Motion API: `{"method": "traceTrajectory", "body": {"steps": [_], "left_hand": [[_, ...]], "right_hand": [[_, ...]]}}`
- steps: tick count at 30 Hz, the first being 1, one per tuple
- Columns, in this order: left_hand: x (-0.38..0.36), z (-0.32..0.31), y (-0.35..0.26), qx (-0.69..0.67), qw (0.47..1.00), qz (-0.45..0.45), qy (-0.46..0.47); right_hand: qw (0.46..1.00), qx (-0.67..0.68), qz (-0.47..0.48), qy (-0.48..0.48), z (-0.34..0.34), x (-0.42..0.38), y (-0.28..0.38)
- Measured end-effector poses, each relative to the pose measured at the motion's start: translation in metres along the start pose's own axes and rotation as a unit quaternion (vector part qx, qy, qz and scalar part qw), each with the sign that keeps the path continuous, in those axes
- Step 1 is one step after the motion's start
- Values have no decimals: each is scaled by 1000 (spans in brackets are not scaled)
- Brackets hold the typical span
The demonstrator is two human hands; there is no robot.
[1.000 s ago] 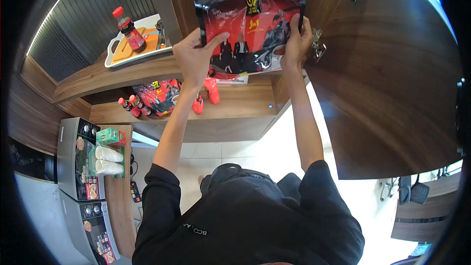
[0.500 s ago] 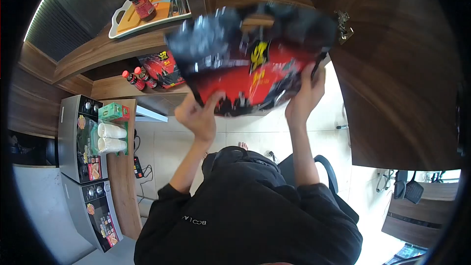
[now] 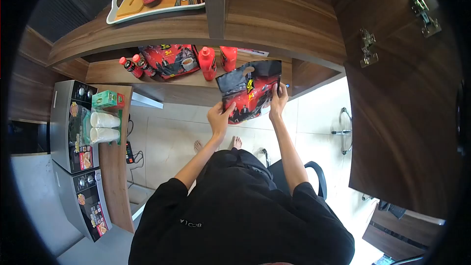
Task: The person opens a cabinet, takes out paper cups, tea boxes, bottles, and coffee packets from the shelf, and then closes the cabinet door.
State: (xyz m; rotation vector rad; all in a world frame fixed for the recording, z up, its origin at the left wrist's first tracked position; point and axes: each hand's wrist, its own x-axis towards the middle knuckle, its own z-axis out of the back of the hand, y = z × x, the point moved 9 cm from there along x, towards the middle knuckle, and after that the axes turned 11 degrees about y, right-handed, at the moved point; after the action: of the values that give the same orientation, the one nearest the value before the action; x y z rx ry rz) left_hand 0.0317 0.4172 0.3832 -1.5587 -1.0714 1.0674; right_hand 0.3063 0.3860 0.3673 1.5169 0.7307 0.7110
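Observation:
Both hands hold a black and red bag with a cut-out handle (image 3: 252,99) by its lower sides, at the edge of the lower shelf. My left hand (image 3: 219,118) grips its left side, the thumb on the front. On the right side, my right hand (image 3: 278,99) is closed round the edge. Behind the bag stand two red bottles (image 3: 207,64), and a similar red bag (image 3: 171,61) is on the shelf to their left. Two small bottles with red caps (image 3: 131,67) are at the shelf's left part.
Above is an upper shelf with a white tray (image 3: 112,18) holding a bottle, an orange board and utensils. At left are stacked ovens (image 3: 73,127), wrapped cups (image 3: 104,134) and a green box (image 3: 104,99). An open cabinet door (image 3: 402,118) hangs at right.
The bag has moved down and away from my head, towards the lower shelf, with both hands still on it. The two red bottles behind it now show.

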Motion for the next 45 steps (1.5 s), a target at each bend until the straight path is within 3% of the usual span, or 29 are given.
{"method": "traceTrajectory", "body": {"steps": [3,4,7,9,10,13,14,17,19,21,22,23,24,25,26,27,28,29,30,31,35,41,43,45], "left_hand": [[55,-14,43,119,991,-14,51],[67,-24,31,161,985,-5,64],[106,-46,15,94,992,-68,51],[130,-58,18,147,985,-56,67],[135,-64,20,147,984,-66,77],[149,-75,53,154,979,-80,106],[152,-76,68,159,977,-82,117],[124,-62,71,229,964,-132,43],[93,-42,84,206,972,-114,9],[67,-10,132,207,976,-63,35],[48,13,161,231,972,-29,34],[26,41,196,255,966,4,33],[3,70,227,424,905,-31,32],[-25,101,236,460,886,48,34],[-52,148,279,552,820,148,11],[-84,191,295,554,798,229,-65],[-130,227,291,417,798,418,-121],[-166,286,342,453,760,423,-196],[-189,316,354,425,763,447,-191],[-210,322,332,404,761,445,-244],[-229,308,263,444,776,423,-152],[-184,301,316,447,825,308,-157],[-134,286,368,455,828,322,61],[-114,235,323,260,929,257,57]], "right_hand": [[999,-11,32,12,5,54,-13],[998,-19,59,27,6,72,-12],[995,-52,79,33,16,120,-15],[997,-53,49,2,30,154,-44],[996,-57,46,46,37,176,-69],[997,-67,4,-22,54,172,-70],[983,-180,31,-35,65,179,-83],[997,-52,62,-7,48,120,-26],[999,-6,40,-32,64,75,-45],[991,-106,-76,-6,94,26,-89],[983,2,-176,44,106,-5,-130],[973,57,-218,46,113,-41,-141],[966,35,-254,47,125,-71,-146],[961,23,-273,44,141,-99,-154],[950,8,-308,43,151,-124,-148],[945,30,-324,23,166,-147,-147],[940,44,-338,-9,184,-167,-150],[938,56,-339,-47,201,-183,-153],[934,69,-341,-86,218,-198,-158],[928,82,-342,-124,232,-207,-161],[930,187,-250,-194,274,-210,-152],[959,200,-8,-201,315,-168,27],[948,230,169,-142,351,-170,69],[910,295,181,-228,348,-191,128]]}}
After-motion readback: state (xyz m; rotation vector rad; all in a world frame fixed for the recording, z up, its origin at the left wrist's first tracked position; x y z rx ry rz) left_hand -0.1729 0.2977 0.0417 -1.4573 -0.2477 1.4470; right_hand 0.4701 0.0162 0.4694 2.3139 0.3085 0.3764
